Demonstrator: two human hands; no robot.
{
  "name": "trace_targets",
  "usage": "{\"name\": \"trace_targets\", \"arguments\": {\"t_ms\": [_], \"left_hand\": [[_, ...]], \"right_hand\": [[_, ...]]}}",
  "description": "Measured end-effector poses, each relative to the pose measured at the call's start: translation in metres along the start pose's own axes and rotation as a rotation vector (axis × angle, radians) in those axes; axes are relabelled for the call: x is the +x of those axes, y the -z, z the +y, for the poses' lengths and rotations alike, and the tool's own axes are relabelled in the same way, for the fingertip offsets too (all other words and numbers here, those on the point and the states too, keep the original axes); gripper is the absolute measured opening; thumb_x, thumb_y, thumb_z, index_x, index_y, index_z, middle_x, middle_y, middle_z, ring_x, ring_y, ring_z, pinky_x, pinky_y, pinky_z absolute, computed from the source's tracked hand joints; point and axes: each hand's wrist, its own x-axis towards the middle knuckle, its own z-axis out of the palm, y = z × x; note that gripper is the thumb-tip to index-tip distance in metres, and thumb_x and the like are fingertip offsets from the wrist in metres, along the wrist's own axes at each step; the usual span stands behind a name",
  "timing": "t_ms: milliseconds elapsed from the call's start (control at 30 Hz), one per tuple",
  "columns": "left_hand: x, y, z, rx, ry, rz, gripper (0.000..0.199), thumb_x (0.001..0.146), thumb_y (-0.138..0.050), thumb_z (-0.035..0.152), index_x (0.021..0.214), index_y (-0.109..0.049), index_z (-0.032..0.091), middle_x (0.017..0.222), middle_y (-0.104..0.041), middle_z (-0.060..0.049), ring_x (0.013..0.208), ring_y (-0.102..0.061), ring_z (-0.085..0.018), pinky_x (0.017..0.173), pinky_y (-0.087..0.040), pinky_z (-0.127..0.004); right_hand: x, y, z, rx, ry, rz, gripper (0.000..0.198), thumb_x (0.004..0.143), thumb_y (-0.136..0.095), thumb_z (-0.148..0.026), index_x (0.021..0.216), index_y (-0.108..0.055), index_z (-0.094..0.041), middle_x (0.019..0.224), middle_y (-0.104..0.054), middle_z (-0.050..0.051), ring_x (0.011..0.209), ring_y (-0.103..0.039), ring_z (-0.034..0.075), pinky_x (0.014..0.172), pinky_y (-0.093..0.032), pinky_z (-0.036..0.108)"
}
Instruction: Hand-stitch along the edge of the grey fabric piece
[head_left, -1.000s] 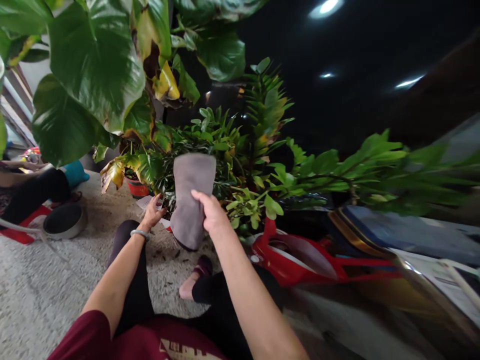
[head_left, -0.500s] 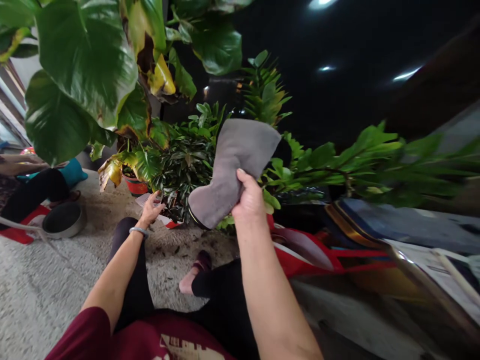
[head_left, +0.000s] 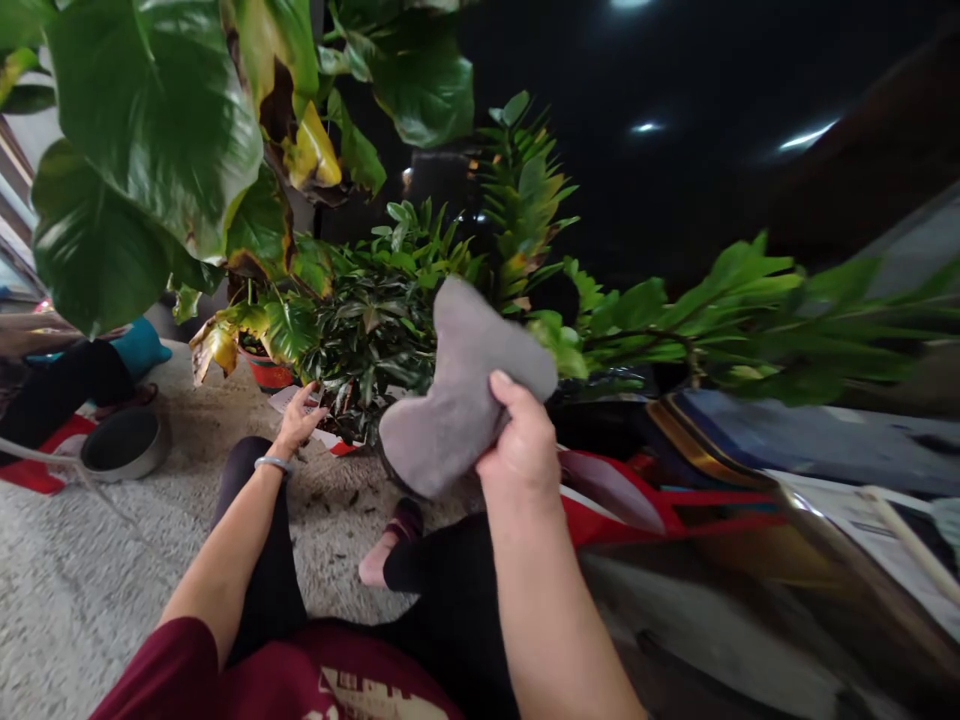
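Note:
My right hand (head_left: 521,430) grips a soft-looking grey cloth piece (head_left: 457,390), thumb on top and the other fingers hidden beneath. The cloth is held up in front of the plants, its two wide ends sticking out to the upper right and lower left. My left hand (head_left: 300,418), a bangle at its wrist, is open with fingers apart. It is beside a bushy dark-leaved plant (head_left: 364,340), over a pale, flat edge near a red-and-white pot (head_left: 341,443). Whether the fingers touch that edge I cannot tell.
Large-leaved foliage (head_left: 157,130) hangs at upper left above a red pot (head_left: 270,375). A grey basin (head_left: 124,445) stands on the concrete floor by another person's leg (head_left: 71,385). At right are a red plastic item (head_left: 615,500) and stacked flat boards (head_left: 810,440).
My right hand has moved slightly right and down. The grey cloth has swung and changed shape, its upper end lower now. My left hand stays nearly in place.

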Motion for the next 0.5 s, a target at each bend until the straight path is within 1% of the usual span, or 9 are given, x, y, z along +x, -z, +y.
{"name": "trace_targets", "arguments": {"t_ms": [33, 67, 133, 233, 300, 367, 400, 433, 500], "left_hand": [[0.000, -0.001, 0.001, -0.004, 0.008, 0.002, 0.061, 0.073, -0.074, 0.026, 0.132, -0.064, 0.015, 0.126, -0.066, -0.014, 0.093, -0.067, -0.023, 0.095, -0.055, -0.043], [-0.001, -0.002, 0.002, -0.008, 0.015, 0.003, 0.061, 0.073, -0.074, 0.026, 0.132, -0.064, 0.015, 0.126, -0.067, -0.014, 0.094, -0.067, -0.023, 0.095, -0.055, -0.043], [-0.002, -0.002, 0.004, -0.012, 0.019, 0.002, 0.061, 0.072, -0.074, 0.026, 0.132, -0.064, 0.014, 0.126, -0.066, -0.014, 0.093, -0.067, -0.023, 0.095, -0.055, -0.043], [-0.004, 0.000, 0.005, -0.025, 0.030, 0.009, 0.059, 0.070, -0.074, 0.027, 0.127, -0.067, 0.013, 0.126, -0.066, -0.015, 0.091, -0.067, -0.023, 0.094, -0.054, -0.043], [-0.005, 0.004, 0.009, -0.063, 0.055, -0.004, 0.053, 0.068, -0.074, 0.029, 0.119, -0.070, 0.012, 0.121, -0.068, -0.014, 0.091, -0.066, -0.023, 0.090, -0.055, -0.041], [-0.006, 0.011, 0.020, -0.138, 0.108, -0.021, 0.043, 0.066, -0.075, 0.033, 0.104, -0.074, 0.012, 0.106, -0.072, -0.012, 0.086, -0.066, -0.022, 0.083, -0.055, -0.037], [-0.008, 0.014, 0.030, -0.202, 0.140, -0.016, 0.038, 0.066, -0.076, 0.036, 0.095, -0.074, 0.012, 0.096, -0.073, -0.011, 0.080, -0.065, -0.021, 0.079, -0.055, -0.035], [-0.010, 0.018, 0.042, -0.287, 0.164, -0.003, 0.034, 0.066, -0.076, 0.039, 0.087, -0.073, 0.013, 0.087, -0.072, -0.010, 0.074, -0.064, -0.019, 0.075, -0.054, -0.034], [-0.023, 0.025, 0.074, -0.485, 0.166, 0.010, 0.035, 0.068, -0.076, 0.048, 0.078, -0.071, 0.015, 0.076, -0.070, -0.007, 0.066, -0.062, -0.018, 0.071, -0.054, -0.034]], "right_hand": [[0.010, -0.010, 0.000, 0.036, 0.034, 0.000, 0.031, 0.055, -0.081, -0.027, 0.084, -0.072, -0.023, 0.083, -0.079, -0.004, 0.080, -0.075, 0.018, 0.077, -0.062, 0.028], [0.018, -0.016, 0.005, 0.046, 0.013, 0.001, 0.030, 0.055, -0.081, -0.027, 0.083, -0.072, -0.023, 0.081, -0.078, -0.004, 0.080, -0.075, 0.018, 0.077, -0.062, 0.028], [0.022, -0.015, 0.026, 0.007, -0.147, 0.015, 0.026, 0.055, -0.080, -0.028, 0.078, -0.070, -0.023, 0.073, -0.076, -0.003, 0.073, -0.074, 0.020, 0.073, -0.063, 0.031], [-0.004, 0.017, 0.067, -0.137, -0.470, 0.028, 0.021, 0.055, -0.080, -0.031, 0.070, -0.068, -0.022, 0.060, -0.072, 0.000, 0.067, -0.073, 0.025, 0.067, -0.064, 0.037], [-0.032, 0.047, 0.083, -0.257, -0.617, 0.022, 0.022, 0.054, -0.082, -0.035, 0.064, -0.067, -0.021, 0.054, -0.069, 0.004, 0.065, -0.073, 0.029, 0.063, -0.062, 0.039], [-0.055, 0.069, 0.083, -0.328, -0.642, -0.045, 0.025, 0.054, -0.084, -0.036, 0.066, -0.070, -0.019, 0.055, -0.070, 0.005, 0.062, -0.072, 0.029, 0.062, -0.061, 0.039], [-0.062, 0.075, 0.077, -0.347, -0.616, -0.068, 0.026, 0.053, -0.085, -0.036, 0.067, -0.071, -0.019, 0.057, -0.071, 0.005, 0.060, -0.071, 0.028, 0.061, -0.060, 0.038], [-0.065, 0.077, 0.068, -0.354, -0.567, -0.087, 0.029, 0.052, -0.086, -0.036, 0.070, -0.072, -0.018, 0.060, -0.072, 0.005, 0.058, -0.070, 0.026, 0.060, -0.059, 0.037], [-0.059, 0.067, 0.047, -0.338, -0.399, -0.087, 0.034, 0.049, -0.088, -0.034, 0.076, -0.073, -0.018, 0.066, -0.075, 0.003, 0.058, -0.068, 0.023, 0.059, -0.058, 0.035]]}}
